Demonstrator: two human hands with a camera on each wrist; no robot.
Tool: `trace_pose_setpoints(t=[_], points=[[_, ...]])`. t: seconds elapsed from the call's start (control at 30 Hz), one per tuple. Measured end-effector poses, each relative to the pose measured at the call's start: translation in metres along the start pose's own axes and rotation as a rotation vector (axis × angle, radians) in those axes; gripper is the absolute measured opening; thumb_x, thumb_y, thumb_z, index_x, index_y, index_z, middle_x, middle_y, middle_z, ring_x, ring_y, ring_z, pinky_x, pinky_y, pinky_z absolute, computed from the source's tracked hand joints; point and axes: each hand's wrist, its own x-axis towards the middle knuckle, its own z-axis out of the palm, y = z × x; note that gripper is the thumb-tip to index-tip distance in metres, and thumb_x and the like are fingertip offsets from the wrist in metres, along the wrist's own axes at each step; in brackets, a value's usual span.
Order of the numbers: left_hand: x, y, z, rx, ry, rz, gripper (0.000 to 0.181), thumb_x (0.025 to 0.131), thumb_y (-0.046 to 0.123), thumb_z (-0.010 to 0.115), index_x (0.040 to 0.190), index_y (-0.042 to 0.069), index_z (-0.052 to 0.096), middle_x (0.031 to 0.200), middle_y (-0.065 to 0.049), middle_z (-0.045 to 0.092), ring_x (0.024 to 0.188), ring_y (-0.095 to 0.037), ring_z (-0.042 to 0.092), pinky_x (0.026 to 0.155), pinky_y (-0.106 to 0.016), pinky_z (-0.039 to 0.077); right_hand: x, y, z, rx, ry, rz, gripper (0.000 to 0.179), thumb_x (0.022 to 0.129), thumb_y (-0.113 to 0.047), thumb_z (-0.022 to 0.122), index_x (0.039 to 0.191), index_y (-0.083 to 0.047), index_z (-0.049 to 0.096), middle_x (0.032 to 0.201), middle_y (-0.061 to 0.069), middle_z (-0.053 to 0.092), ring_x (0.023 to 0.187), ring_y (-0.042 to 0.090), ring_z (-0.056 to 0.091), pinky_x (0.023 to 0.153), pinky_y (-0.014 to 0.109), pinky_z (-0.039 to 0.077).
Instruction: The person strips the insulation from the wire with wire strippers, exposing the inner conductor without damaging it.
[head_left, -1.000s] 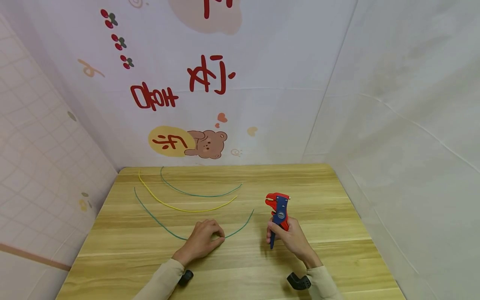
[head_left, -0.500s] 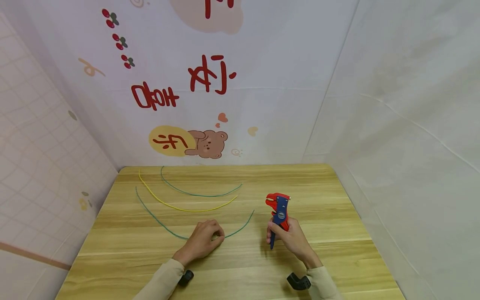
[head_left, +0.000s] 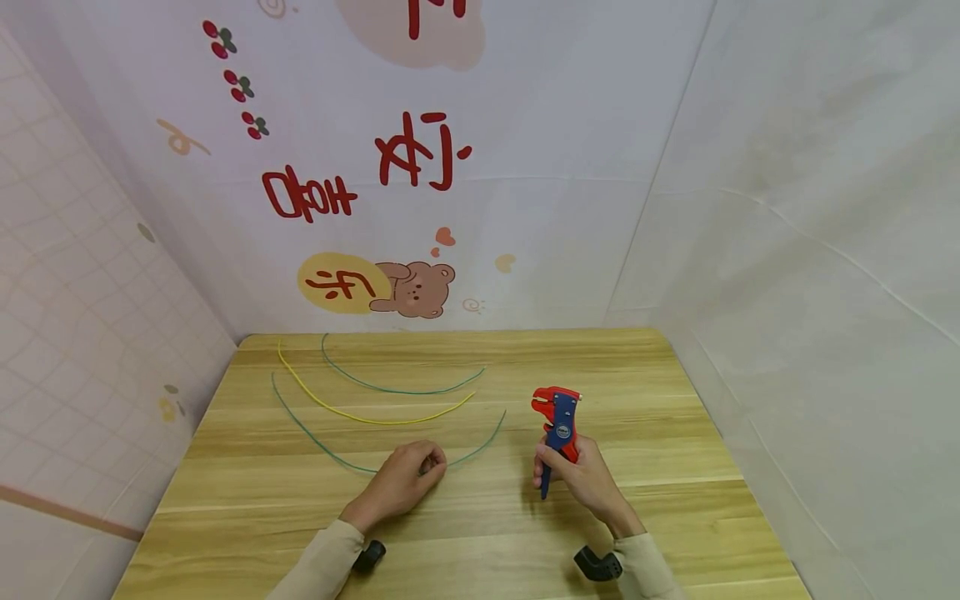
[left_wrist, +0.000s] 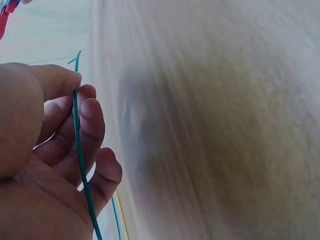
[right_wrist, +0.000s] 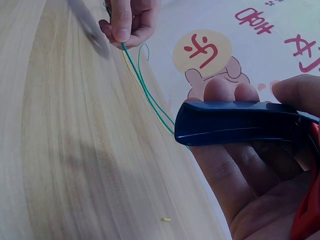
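My left hand (head_left: 397, 481) pinches a thin green wire (head_left: 480, 450) between thumb and forefinger, near the front middle of the table. In the left wrist view the same green wire (left_wrist: 80, 150) runs along the palm, its end showing past the fingertips. To the right, my right hand (head_left: 588, 479) grips a red and blue wire stripper (head_left: 561, 421) by its handles, the red head pointing away from me. In the right wrist view a dark blue handle (right_wrist: 235, 122) crosses the fingers. Between the stripper's head and the green wire there is a gap.
Behind the left hand, a yellow wire (head_left: 375, 422) and a second green wire (head_left: 405, 392) lie curved on the wooden table (head_left: 465, 550). A small yellow piece (right_wrist: 166, 219) lies on the tabletop in the right wrist view. White printed fabric walls (head_left: 540, 250) enclose the table.
My left hand has turned slightly and shifted a little left, and the held green wire's right end has moved slightly away from me. The right hand and wire stripper stay in place.
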Motion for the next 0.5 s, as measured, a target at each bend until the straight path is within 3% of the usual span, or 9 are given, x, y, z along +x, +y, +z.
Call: trace_pose_setpoints(t=[0.3, 0.5], points=[[-0.0006, 0.0051, -0.0052, -0.036, 0.022, -0.010, 0.011, 0.109, 0.011, 0.075, 0.101, 0.018, 0.075, 0.093, 0.008, 0.070, 0.082, 0.002, 0.056, 0.074, -0.020, 0.051, -0.0001, 0.0015, -0.0019, -0.004, 0.001, 0.000, 0.023, 0.118, -0.016, 0.062, 0.121, 0.007, 0.061, 0.095, 0.034, 0.069, 0.080, 0.023, 0.083, 0.079, 0.051, 0.072], [0.0002, 0.0076, -0.0078, -0.046, 0.073, 0.027, 0.013, 0.108, 0.008, 0.076, 0.099, 0.017, 0.075, 0.092, 0.008, 0.072, 0.083, 0.002, 0.059, 0.074, -0.020, 0.053, 0.0002, 0.0008, -0.0029, 0.001, -0.004, -0.002, 0.024, 0.118, -0.016, 0.062, 0.122, 0.007, 0.061, 0.095, 0.033, 0.070, 0.081, 0.022, 0.083, 0.079, 0.050, 0.072]])
